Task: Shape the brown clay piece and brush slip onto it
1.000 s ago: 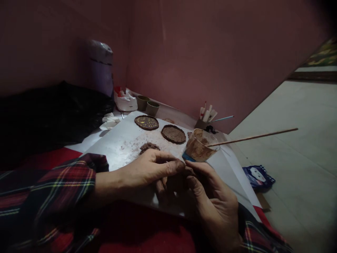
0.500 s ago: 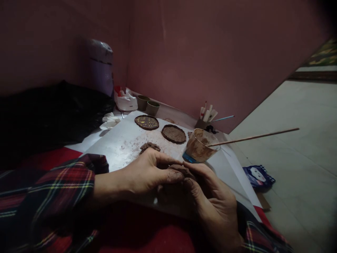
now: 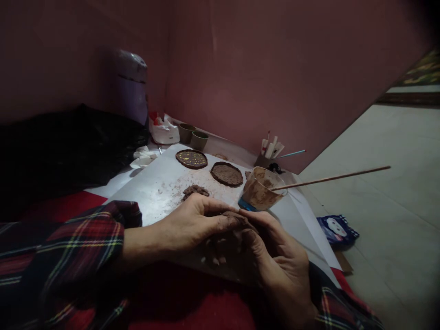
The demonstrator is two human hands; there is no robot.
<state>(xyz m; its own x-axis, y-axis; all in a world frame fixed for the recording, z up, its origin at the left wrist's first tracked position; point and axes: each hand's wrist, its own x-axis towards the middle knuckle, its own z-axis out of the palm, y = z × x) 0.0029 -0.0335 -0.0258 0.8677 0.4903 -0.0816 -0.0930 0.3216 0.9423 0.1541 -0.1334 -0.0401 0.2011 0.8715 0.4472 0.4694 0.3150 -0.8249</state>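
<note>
Between both hands is a lump of brown clay (image 3: 250, 224), mostly hidden by the fingers. My left hand (image 3: 201, 222) closes on it from the left, its thumb pressed along the top. From the right my right hand (image 3: 277, 256) grips the same lump, thumb bent against its near side. Just beyond my left hand a crumbly heap of brown clay (image 3: 195, 190) lies on a white sheet (image 3: 154, 197). Farther back sit two flat brown discs with raised rims: one disc (image 3: 227, 174) is plain and textured, the other disc (image 3: 191, 159) has yellow specks.
A smeared clear cup (image 3: 263, 195) with a long thin stick (image 3: 337, 178) stands right of the discs. Behind are two small pots (image 3: 200, 140), a holder with brushes (image 3: 271, 151) and a white bag (image 3: 165, 130). A black plastic bag (image 3: 68, 146) lies left.
My left thumb has slid rightward over the clay, and the right thumb has shifted slightly. Both hands keep hold of the lump; the things around them stay put.
</note>
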